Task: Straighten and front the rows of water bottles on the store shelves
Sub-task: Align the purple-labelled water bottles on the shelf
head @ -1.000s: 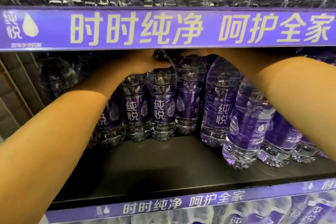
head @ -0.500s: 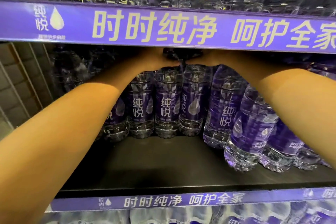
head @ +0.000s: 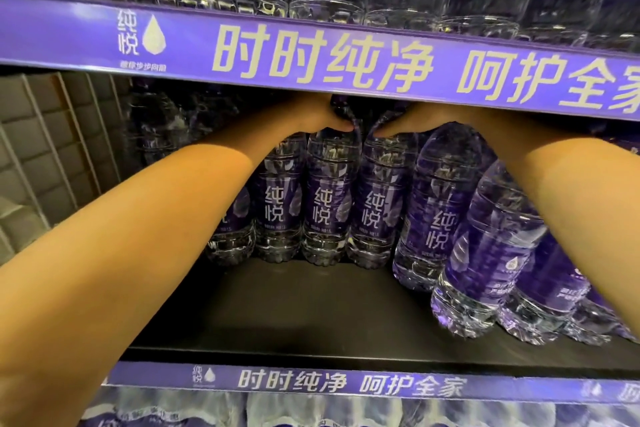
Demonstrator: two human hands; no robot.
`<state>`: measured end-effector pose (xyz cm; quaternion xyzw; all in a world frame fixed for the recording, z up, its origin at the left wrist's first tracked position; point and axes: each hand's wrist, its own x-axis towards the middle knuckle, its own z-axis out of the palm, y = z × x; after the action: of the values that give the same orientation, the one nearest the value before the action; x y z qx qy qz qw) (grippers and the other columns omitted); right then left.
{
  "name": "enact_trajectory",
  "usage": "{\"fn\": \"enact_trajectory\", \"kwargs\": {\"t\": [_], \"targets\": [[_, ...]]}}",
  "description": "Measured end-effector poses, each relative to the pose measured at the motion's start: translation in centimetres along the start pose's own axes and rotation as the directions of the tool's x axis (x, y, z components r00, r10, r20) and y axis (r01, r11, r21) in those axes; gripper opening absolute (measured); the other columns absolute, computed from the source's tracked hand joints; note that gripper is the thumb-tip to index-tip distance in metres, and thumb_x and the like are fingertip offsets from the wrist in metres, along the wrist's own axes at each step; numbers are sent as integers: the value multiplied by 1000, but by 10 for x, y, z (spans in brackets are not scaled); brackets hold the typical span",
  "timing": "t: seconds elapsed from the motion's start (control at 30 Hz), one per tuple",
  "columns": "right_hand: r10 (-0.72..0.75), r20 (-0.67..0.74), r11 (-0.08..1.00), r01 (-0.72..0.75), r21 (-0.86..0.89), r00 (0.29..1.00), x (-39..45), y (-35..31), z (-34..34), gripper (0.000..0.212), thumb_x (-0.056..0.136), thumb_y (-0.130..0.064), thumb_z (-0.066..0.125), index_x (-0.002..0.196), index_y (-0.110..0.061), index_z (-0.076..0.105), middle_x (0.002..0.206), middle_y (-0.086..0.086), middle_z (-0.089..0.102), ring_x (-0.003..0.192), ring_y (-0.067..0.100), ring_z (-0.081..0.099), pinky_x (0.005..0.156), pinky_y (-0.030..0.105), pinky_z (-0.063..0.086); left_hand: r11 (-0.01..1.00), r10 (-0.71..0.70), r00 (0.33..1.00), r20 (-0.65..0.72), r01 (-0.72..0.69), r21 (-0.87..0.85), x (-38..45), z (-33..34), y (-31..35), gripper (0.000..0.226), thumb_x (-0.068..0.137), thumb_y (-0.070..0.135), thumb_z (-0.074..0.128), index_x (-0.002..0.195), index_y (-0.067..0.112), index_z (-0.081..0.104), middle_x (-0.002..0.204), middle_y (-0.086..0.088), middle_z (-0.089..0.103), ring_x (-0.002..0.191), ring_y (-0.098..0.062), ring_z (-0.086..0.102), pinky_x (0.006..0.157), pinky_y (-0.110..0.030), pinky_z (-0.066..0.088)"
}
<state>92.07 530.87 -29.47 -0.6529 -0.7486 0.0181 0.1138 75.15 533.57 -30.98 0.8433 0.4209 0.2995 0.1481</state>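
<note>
A dark store shelf [head: 311, 315] runs under a purple strip [head: 311, 55] printed with white characters; more clear bottles stand on the level above, and a white wire grid [head: 41, 156] closes the side beyond the left arm. The front half of the shelf, below both forearms, lies bare.

The water bottles [head: 329, 198] stand well back, directly under the hands, purple labels mostly facing out. Under the right forearm the row [head: 485, 253] steps forward toward the edge, so the line is crooked.

Both arms reach deep under the strip. The left hand [head: 322, 116] curls over the top of one bottle [head: 327, 204]; the right hand [head: 405, 121] curls over the top of the bottle next to it [head: 377, 204]. Thumbs show pressed at the shoulders, near the necks; the other fingers are hidden behind the strip and the bottle tops, so how tightly they close cannot be told, though each hand looks wrapped round its bottle.

Full bottles like these are probably heavy, with thin walls that dent and smooth plastic that slips. The neck and shoulder look the stiffest hold, good for dragging forward. Sliding on the base seems safer than lifting, since neighbours stand touching and could topple.
</note>
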Motion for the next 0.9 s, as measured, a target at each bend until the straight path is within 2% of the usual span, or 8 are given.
{"fn": "enact_trajectory", "kwargs": {"t": [0.13, 0.3, 0.5, 0.57, 0.73, 0.8, 0.87, 0.9], "targets": [[5, 89, 992, -17, 127, 996, 1, 8, -3, 66, 93, -35, 64, 149, -15, 35, 152, 9, 39, 138, 33, 37, 113, 43, 31, 998, -23, 999, 26, 24, -51, 3, 2, -1, 74, 87, 11, 71, 150, 9, 30, 153, -10, 37, 141, -28, 33, 114, -34, 29], [60, 109, 998, -61, 10, 992, 7, 11, -10, 82, 88, -39, 67, 154, -18, 23, 160, 5, 25, 143, 32, 27, 116, 46, 24, 1000, -31, 1000, 3, 31, -6, 4, 0, -7, 82, 86, 21, 74, 153, 14, 26, 155, -7, 35, 141, -28, 34, 116, -40, 29], [60, 48, 998, -60, 12, 997, 3, 19, -11, 91, 86, -38, 71, 155, -18, 16, 161, 6, 21, 143, 34, 27, 115, 49, 26, 998, -37, 999, -1, 37, 45, 7, 1, -9, 85, 86, 26, 74, 154, 16, 24, 156, -6, 33, 141, -29, 34, 116, -39, 29], [94, 104, 996, -95, 5, 990, 3, 18, -11, 92, 86, -38, 71, 155, -16, 15, 160, 9, 24, 142, 35, 29, 114, 48, 27, 997, -28, 1000, -8, 28, 65, 6, 2, -9, 87, 86, 27, 75, 154, 15, 23, 157, -6, 32, 142, -29, 32, 116, -41, 29], [57, 14, 997, -57, -47, 998, -2, 16, -10, 90, 81, -46, 73, 153, -18, 25, 151, 8, 39, 132, 37, 42, 108, 46, 36, 992, 51, 994, -92, -40, 118, 0, 2, -10, 88, 84, 29, 77, 153, 14, 24, 155, -7, 33, 143, -28, 31, 116, -36, 29], [66, 6, 996, -66, -61, 998, -3, 15, -11, 76, 82, -46, 73, 145, -20, 38, 139, 12, 50, 120, 39, 50, 100, 44, 42, 988, 69, 992, -107, -53, 144, -1, 3, -10, 88, 83, 30, 77, 153, 14, 25, 155, -7, 34, 142, -28, 32, 114, -33, 29], [78, -8, 993, -79, -89, 997, -5, 14, -11, 55, 84, -46, 73, 128, -22, 51, 112, 11, 58, 96, 36, 56, 84, 37, 44, 987, 75, 991, -107, -59, 151, -1, 4, -9, 88, 84, 29, 76, 152, 13, 25, 155, -8, 34, 142, -28, 32, 113, -33, 29], [73, -14, 994, -74, -82, 997, -5, 13, -10, 60, 84, -46, 72, 132, -19, 49, 105, 10, 58, 90, 34, 56, 81, 36, 40, 987, 77, 991, -105, -61, 148, -2, 4, -8, 87, 84, 28, 76, 152, 13, 25, 155, -8, 34, 142, -28, 32, 113, -32, 29]]}}
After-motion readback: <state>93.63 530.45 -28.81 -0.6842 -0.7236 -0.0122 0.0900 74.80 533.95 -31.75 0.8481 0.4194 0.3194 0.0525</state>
